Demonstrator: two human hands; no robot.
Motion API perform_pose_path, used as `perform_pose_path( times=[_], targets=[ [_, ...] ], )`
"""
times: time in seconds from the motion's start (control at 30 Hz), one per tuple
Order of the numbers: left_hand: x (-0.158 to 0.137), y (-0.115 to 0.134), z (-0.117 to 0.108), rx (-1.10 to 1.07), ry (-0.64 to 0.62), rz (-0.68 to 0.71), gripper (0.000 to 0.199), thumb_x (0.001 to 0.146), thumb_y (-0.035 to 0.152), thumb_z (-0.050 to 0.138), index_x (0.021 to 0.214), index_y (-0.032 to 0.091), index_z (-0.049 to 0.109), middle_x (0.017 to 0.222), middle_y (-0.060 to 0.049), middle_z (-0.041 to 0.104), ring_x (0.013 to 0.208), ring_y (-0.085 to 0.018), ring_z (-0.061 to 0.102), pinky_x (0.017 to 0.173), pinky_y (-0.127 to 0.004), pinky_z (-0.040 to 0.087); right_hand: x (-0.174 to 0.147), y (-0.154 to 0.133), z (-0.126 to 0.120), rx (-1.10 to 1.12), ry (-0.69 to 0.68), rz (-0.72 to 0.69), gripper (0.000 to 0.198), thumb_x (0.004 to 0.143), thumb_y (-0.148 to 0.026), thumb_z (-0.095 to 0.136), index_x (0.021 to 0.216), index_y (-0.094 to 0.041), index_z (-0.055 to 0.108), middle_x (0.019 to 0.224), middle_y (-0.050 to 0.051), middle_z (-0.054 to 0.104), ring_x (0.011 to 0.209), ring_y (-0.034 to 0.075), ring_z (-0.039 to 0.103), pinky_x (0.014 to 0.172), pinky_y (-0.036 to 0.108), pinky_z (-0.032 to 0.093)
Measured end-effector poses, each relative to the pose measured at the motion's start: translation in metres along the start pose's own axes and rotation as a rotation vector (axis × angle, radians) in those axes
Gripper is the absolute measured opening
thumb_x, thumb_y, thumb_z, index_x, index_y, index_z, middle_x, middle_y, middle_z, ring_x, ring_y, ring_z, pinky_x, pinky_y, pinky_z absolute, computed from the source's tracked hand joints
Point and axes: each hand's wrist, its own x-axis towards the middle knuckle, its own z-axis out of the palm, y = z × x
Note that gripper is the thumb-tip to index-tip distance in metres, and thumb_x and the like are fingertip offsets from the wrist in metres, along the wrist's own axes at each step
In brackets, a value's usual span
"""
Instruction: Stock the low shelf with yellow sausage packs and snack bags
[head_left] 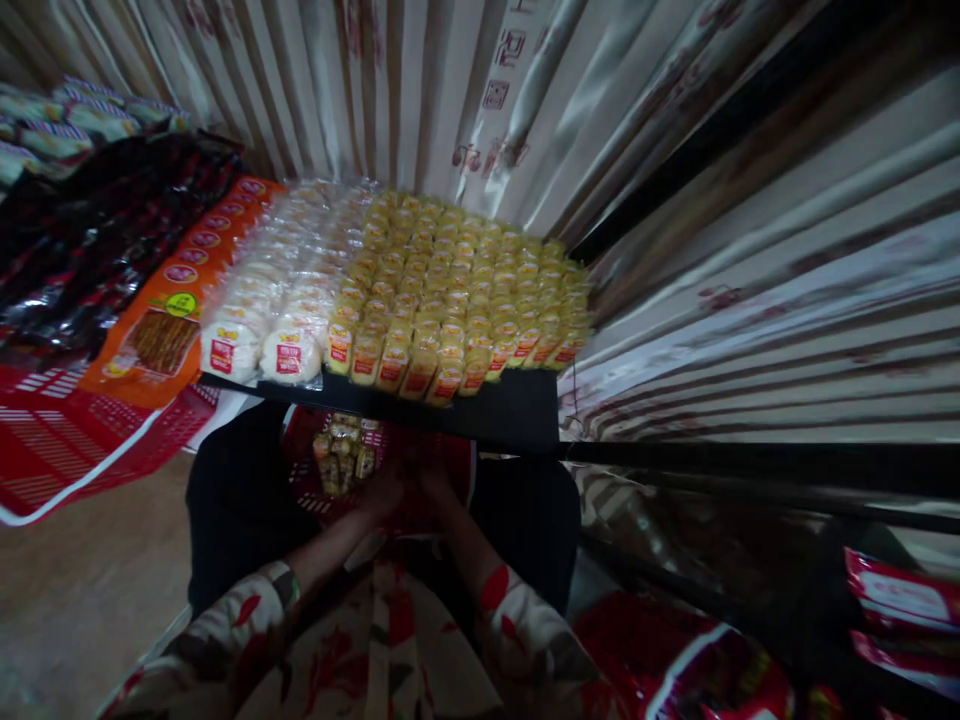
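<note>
A red plastic basket rests on my lap, partly under the dark shelf edge. Small yellow wrapped snack packs lie in its left part. My left hand reaches into the basket just right of these packs. Close beside it, my right hand is also down in the basket. Both hands are dim and blurred. Their fingers are lost in shadow, so I cannot make out whether they hold anything.
On the black shelf stand rows of yellow snack packs and white round packs. An orange bag and dark packets lie left. Another red basket is at left; red packages sit lower right.
</note>
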Motion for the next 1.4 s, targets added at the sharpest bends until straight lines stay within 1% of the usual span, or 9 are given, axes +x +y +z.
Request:
perform_pose_path(
  times=[0.23, 0.37, 0.5, 0.67, 0.8, 0.93, 1.07, 1.2, 1.4],
  targets=[
    [-0.031, 0.007, 0.0, -0.033, 0.188, 0.229, 0.041, 0.076, 0.013, 0.049, 0.115, 0.017, 0.058, 0.117, -0.009, 0.062, 0.111, -0.021, 0.056, 0.101, -0.039, 0.039, -0.027, -0.014, -0.01, 0.243, 0.038, 0.044, 0.04, 0.066, -0.04, 0.06, 0.103, -0.023, 0.061, 0.09, 0.005, 0.07, 0.08, 0.021, 0.067, 0.069, 0.034, 0.054],
    [-0.052, 0.018, -0.004, 0.06, 0.25, 0.39, 0.037, 0.076, 0.016, 0.052, 0.112, 0.018, 0.058, 0.113, -0.009, 0.062, 0.107, -0.021, 0.057, 0.096, -0.04, 0.044, -0.04, -0.023, -0.018, 0.419, 0.09, 0.085, 0.048, 0.053, -0.028, 0.066, 0.101, -0.024, 0.06, 0.095, 0.003, 0.07, 0.084, 0.022, 0.066, 0.073, 0.034, 0.053],
    [-0.07, 0.028, -0.007, 0.118, 0.31, 0.531, 0.04, 0.073, 0.014, 0.052, 0.112, 0.02, 0.057, 0.115, -0.009, 0.058, 0.108, -0.021, 0.055, 0.095, -0.04, 0.045, -0.055, -0.038, -0.027, 0.53, 0.055, 0.051, 0.048, 0.05, -0.021, 0.065, 0.097, -0.023, 0.061, 0.095, 0.002, 0.07, 0.089, 0.023, 0.065, 0.078, 0.035, 0.052],
    [-0.086, 0.042, -0.01, 0.097, 0.272, 0.647, 0.043, 0.072, 0.011, 0.05, 0.113, 0.021, 0.054, 0.114, -0.008, 0.056, 0.108, -0.02, 0.054, 0.092, -0.039, 0.047, -0.081, -0.062, -0.041, 0.56, -0.028, -0.011, 0.048, 0.05, -0.02, 0.071, 0.097, -0.023, 0.06, 0.094, 0.001, 0.069, 0.09, 0.022, 0.064, 0.082, 0.035, 0.05],
    [-0.096, 0.055, -0.012, 0.126, 0.218, 0.721, 0.046, 0.069, 0.011, 0.053, 0.115, 0.021, 0.052, 0.116, -0.009, 0.053, 0.11, -0.02, 0.052, 0.095, -0.039, 0.045, -0.095, -0.075, -0.049, 0.601, -0.041, -0.014, 0.061, 0.052, -0.028, 0.076, 0.109, -0.023, 0.055, 0.094, 0.001, 0.069, 0.087, 0.02, 0.065, 0.08, 0.032, 0.049],
    [-0.099, 0.068, -0.012, 0.127, 0.224, 0.75, 0.039, 0.073, 0.013, 0.053, 0.112, 0.02, 0.054, 0.113, -0.009, 0.054, 0.108, -0.02, 0.053, 0.094, -0.038, 0.044, -0.101, -0.082, -0.054, 0.549, -0.013, -0.012, 0.07, 0.054, -0.037, 0.078, 0.117, -0.022, 0.05, 0.084, 0.0, 0.068, 0.078, 0.018, 0.065, 0.074, 0.031, 0.05],
    [-0.099, 0.087, -0.02, 0.135, 0.262, 0.715, 0.025, 0.081, 0.023, 0.05, 0.104, 0.019, 0.059, 0.104, -0.008, 0.059, 0.1, -0.019, 0.056, 0.091, -0.036, 0.045, -0.104, -0.093, -0.059, 0.579, -0.002, -0.061, 0.058, 0.057, -0.044, 0.077, 0.106, -0.02, 0.056, 0.08, 0.0, 0.067, 0.075, 0.017, 0.065, 0.071, 0.03, 0.05],
    [-0.099, 0.112, -0.035, 0.108, 0.247, 0.6, 0.029, 0.084, 0.035, 0.047, 0.104, 0.017, 0.06, 0.103, -0.008, 0.063, 0.099, -0.02, 0.059, 0.091, -0.034, 0.045, -0.107, -0.104, -0.07, 0.559, -0.016, -0.147, 0.046, 0.064, -0.045, 0.072, 0.1, -0.019, 0.06, 0.074, 0.0, 0.066, 0.067, 0.015, 0.064, 0.063, 0.026, 0.05],
    [-0.085, 0.142, -0.043, -0.077, 0.151, 0.451, 0.05, 0.086, 0.046, 0.041, 0.121, 0.012, 0.047, 0.064, 0.001, 0.062, 0.058, -0.015, 0.06, 0.061, -0.027, 0.049, -0.101, -0.109, -0.083, 0.405, 0.006, -0.24, 0.041, 0.067, -0.043, 0.067, 0.097, -0.017, 0.058, 0.064, -0.004, 0.061, 0.052, 0.009, 0.056, 0.053, 0.02, 0.043]
  ],
)
